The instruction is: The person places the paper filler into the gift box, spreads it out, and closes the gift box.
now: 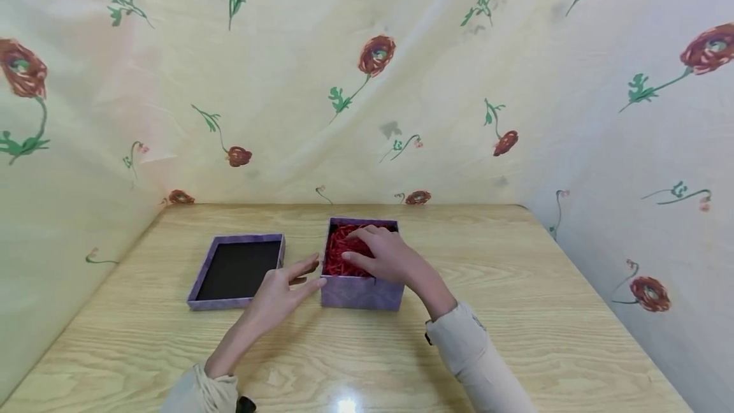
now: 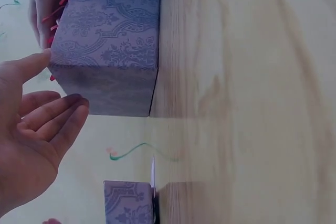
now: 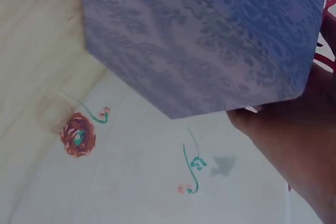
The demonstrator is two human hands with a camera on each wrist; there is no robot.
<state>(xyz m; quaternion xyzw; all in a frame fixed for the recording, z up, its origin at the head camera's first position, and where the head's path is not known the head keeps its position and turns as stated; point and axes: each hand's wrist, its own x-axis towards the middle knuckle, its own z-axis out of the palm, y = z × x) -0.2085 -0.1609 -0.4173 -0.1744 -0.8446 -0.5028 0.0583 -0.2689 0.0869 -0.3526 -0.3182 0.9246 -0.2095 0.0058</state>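
Note:
A purple patterned box [image 1: 361,293] stands upright on the table, filled with red shredded paper [image 1: 339,248]. My right hand [image 1: 391,256] reaches over its right side, fingers spread and slightly bent on the shreds. Whatever lies under those fingers is hidden. At the box's left front corner is my left hand [image 1: 280,292], its thumb at the upper edge and its other fingers loosely extended beside the left wall. The left wrist view shows that thumb [image 2: 37,65] by the box corner and nothing in the palm. In the right wrist view the box [image 3: 210,51] covers most of my right hand.
A matching purple lid [image 1: 241,269] with a black inside lies face up on the table, left of the box. The wooden table [image 1: 516,285] runs back to a flower-printed cloth [image 1: 275,81], which also hangs along both sides.

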